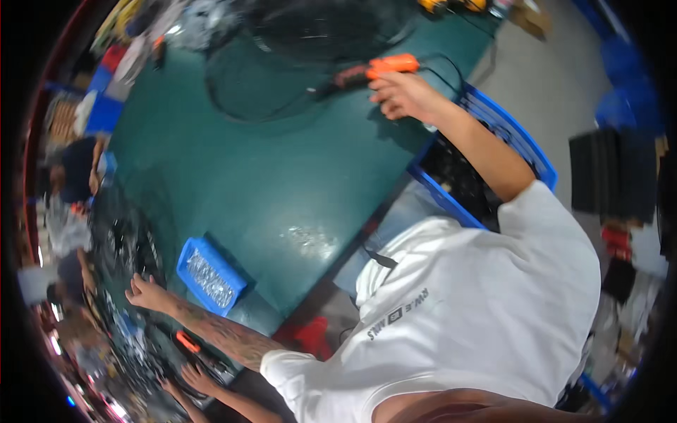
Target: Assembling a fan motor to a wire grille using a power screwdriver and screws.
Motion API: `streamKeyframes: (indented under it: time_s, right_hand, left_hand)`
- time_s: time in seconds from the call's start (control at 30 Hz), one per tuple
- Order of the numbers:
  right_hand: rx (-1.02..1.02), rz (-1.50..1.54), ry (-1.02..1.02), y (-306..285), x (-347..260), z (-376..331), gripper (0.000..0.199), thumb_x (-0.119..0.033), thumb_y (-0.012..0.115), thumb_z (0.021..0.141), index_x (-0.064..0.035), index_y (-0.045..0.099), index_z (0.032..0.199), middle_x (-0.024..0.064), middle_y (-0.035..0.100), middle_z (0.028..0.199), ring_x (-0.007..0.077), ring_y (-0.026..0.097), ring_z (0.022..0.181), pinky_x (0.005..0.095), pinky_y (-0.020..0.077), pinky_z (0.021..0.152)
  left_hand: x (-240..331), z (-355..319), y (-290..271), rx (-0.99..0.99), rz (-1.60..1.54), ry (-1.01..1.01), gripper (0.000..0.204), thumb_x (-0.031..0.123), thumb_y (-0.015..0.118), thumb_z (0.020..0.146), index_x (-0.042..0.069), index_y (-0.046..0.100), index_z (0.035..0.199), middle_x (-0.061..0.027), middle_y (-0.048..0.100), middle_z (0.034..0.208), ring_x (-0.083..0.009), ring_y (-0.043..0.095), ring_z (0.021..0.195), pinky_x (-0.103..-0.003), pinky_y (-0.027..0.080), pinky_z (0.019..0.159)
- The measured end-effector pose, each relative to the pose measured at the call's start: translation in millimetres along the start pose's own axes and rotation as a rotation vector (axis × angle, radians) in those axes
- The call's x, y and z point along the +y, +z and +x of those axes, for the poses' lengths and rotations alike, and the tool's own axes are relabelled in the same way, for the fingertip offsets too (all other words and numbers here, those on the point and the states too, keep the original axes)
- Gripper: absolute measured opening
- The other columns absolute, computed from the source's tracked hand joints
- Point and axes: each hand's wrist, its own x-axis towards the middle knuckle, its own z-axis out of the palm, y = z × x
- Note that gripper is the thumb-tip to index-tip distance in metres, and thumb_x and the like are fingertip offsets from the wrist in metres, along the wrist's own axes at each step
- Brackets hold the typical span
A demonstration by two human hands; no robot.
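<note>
At the far right of the green table, my right hand (405,97) is beside an orange and black handheld power tool (393,65) with a cable. Its upper fingers overlap the tool's lower edge, while the other fingers are loosely bent and apart, not wrapped round it. Motion blurs both the tool and its cable. My left hand (146,292) reaches out to the left with fingers apart and nothing visible in them. It is just past a blue bin (185,264) of small shiny metal parts, near a pile of black cables (123,240).
Small shiny pieces (308,240) lie loose on the green table (282,166). A blue crate (518,134) of dark parts stands by its right edge. Black coils (317,28) fill the far end. Another person's hands (201,381) work at lower left, near an orange tool (188,342).
</note>
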Motion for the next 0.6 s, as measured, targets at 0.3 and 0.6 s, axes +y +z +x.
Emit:
streamKeyframes:
  time_s: [0.3,0.6]
  right_hand:
    - [0.667,-0.105,-0.557,-206,17,-91,0.038,-0.034,0.068,0.095,-0.0002,0.068,0.112,0.0082,0.069,0.085,0.0168,0.067,0.065,0.0295,0.057,0.062]
    - [1.127,-0.092,0.536,-454,353,-133,0.033,-0.037,0.056,0.098,-0.0078,0.07,0.094,0.0141,0.073,0.089,0.0283,0.072,0.083,0.0432,0.0572,0.074]
  left_hand:
    - [130,-372,85,-1.127,0.289,0.788,0.065,0.019,0.074,0.092,-0.004,0.046,0.146,-0.0277,0.051,0.141,-0.0448,0.05,0.13,-0.051,0.04,0.11]
    - [127,-485,160,-1.222,0.444,1.067,0.074,0.033,0.072,0.093,-0.001,0.042,0.151,-0.0276,0.04,0.154,-0.0451,0.04,0.141,-0.056,0.034,0.113]
